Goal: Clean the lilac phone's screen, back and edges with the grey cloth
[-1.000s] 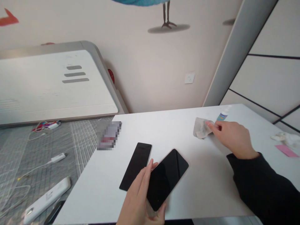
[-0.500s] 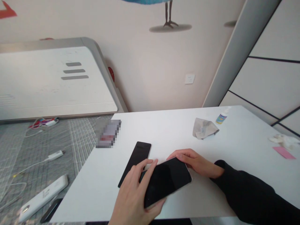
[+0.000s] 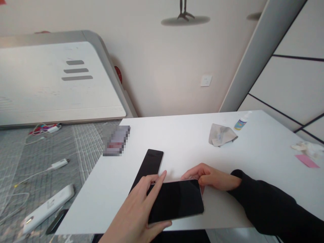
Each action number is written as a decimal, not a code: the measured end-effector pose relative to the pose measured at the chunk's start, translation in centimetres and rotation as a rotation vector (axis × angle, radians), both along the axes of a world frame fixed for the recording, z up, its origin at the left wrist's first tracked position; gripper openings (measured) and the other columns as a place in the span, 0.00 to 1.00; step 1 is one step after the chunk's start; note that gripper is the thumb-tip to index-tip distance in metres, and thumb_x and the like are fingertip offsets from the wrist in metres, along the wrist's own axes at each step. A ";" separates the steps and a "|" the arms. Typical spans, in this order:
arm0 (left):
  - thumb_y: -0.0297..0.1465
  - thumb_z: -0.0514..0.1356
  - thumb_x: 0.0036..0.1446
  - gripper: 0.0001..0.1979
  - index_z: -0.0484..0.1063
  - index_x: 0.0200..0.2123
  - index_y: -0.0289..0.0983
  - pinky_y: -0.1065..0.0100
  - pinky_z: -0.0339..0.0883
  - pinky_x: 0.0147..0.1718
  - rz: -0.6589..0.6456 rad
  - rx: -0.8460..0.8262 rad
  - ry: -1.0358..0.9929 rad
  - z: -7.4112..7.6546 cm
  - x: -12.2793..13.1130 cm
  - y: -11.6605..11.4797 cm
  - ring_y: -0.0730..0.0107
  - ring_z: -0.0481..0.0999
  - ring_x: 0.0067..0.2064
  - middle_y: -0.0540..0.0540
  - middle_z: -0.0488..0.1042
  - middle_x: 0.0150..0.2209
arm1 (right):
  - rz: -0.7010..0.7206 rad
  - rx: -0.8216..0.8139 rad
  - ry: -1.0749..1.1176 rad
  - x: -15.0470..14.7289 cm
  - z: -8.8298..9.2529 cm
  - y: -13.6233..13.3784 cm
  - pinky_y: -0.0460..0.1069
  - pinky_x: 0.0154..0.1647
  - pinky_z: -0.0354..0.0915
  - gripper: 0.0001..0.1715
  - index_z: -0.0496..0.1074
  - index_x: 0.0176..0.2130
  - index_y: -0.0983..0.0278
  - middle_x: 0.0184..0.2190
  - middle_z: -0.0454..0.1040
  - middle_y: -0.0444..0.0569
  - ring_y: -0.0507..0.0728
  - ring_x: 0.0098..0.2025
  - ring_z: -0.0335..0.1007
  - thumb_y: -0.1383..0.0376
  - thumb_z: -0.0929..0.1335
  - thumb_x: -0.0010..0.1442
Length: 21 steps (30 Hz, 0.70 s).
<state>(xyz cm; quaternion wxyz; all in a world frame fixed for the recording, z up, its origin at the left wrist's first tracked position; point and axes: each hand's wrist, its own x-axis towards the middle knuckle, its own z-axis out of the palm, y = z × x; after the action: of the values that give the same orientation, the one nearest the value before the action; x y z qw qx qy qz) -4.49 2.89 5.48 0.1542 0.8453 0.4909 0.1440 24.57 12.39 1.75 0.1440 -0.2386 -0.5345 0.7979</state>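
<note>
A black-screened smartphone (image 3: 177, 199) lies sideways in my left hand (image 3: 141, 209), screen up, above the front of the white table. My left thumb presses along its lower edge while the fingers grip its upper edge and left end. My right hand (image 3: 207, 177) is closed on the phone's upper right corner, where a thin clear rim shows; its fingertips are partly hidden behind the phone. Just beyond my left hand, a second dark phone (image 3: 152, 162) lies flat on the table, its near end covered by that hand.
On the white table (image 3: 182, 135) are a crumpled grey cloth (image 3: 221, 135), a small spray bottle (image 3: 241, 123), a pink slip (image 3: 306, 161) and white tissue (image 3: 307, 148). A blurred-out item (image 3: 117, 140) sits at the left edge. Left of the table, a bed holds cables and a white device (image 3: 50, 207).
The held phone has turned to lie more level, its right end dropping slightly. My left hand has shifted a little left and down with it; the right hand keeps to its upper right corner.
</note>
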 end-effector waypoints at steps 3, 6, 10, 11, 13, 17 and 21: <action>0.33 0.76 0.47 0.62 0.42 0.77 0.49 0.53 0.80 0.52 0.014 0.087 0.068 -0.4 0.9 -0.7 0.47 0.78 0.57 0.37 0.71 0.60 | 0.001 0.016 -0.046 -0.1 0.3 -0.1 0.43 0.34 0.69 0.26 0.81 0.52 0.64 0.37 0.83 0.46 0.50 0.32 0.76 0.67 0.67 0.55; 0.34 0.75 0.48 0.56 0.50 0.75 0.47 0.51 0.80 0.51 0.015 0.159 0.107 -0.3 1.2 -0.8 0.46 0.79 0.56 0.37 0.73 0.59 | -0.032 0.017 -0.075 -0.3 0.3 -0.3 0.43 0.35 0.69 0.25 0.82 0.49 0.63 0.38 0.82 0.46 0.50 0.32 0.75 0.68 0.66 0.54; 0.31 0.74 0.46 0.49 0.57 0.70 0.49 0.55 0.80 0.50 -0.014 0.140 0.108 0.2 0.2 -0.1 0.52 0.80 0.52 0.43 0.76 0.56 | -0.015 -0.060 -0.046 -0.5 0.0 -0.6 0.43 0.35 0.71 0.24 0.81 0.51 0.63 0.36 0.82 0.45 0.49 0.31 0.77 0.65 0.68 0.56; 0.30 0.75 0.46 0.49 0.58 0.69 0.50 0.55 0.80 0.49 -0.024 0.129 0.108 0.4 -0.1 0.1 0.54 0.81 0.50 0.45 0.76 0.54 | 0.000 -0.093 -0.027 -0.5 -0.1 -0.7 0.44 0.35 0.72 0.24 0.80 0.52 0.63 0.35 0.83 0.45 0.50 0.32 0.78 0.65 0.68 0.57; 0.31 0.75 0.46 0.49 0.58 0.69 0.51 0.57 0.80 0.47 -0.045 0.110 0.105 0.7 -0.6 0.4 0.55 0.81 0.49 0.46 0.77 0.53 | 0.039 -0.155 0.025 -0.4 -0.3 -0.7 0.46 0.37 0.74 0.27 0.80 0.54 0.63 0.34 0.83 0.45 0.52 0.33 0.80 0.66 0.67 0.56; 0.35 0.75 0.49 0.49 0.56 0.70 0.54 0.60 0.79 0.48 -0.066 0.073 0.084 1.2 -1.1 0.5 0.57 0.80 0.50 0.46 0.75 0.54 | 0.101 -0.197 0.135 -0.2 -0.2 -0.7 0.48 0.41 0.76 0.32 0.78 0.58 0.63 0.38 0.85 0.47 0.53 0.36 0.82 0.69 0.68 0.54; 0.35 0.75 0.50 0.50 0.55 0.71 0.55 0.60 0.79 0.48 -0.060 0.047 0.081 1.3 -1.1 0.6 0.57 0.80 0.50 0.47 0.75 0.54 | 0.094 -0.135 0.164 -0.1 0.4 -0.6 0.46 0.44 0.75 0.32 0.77 0.60 0.64 0.42 0.85 0.48 0.53 0.39 0.82 0.69 0.70 0.56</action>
<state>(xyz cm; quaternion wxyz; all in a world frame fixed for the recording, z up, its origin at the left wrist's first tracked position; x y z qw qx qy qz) -5.64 3.46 6.82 0.1187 0.8682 0.4676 0.1165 24.49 11.79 2.16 0.1333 -0.1563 -0.4765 0.8549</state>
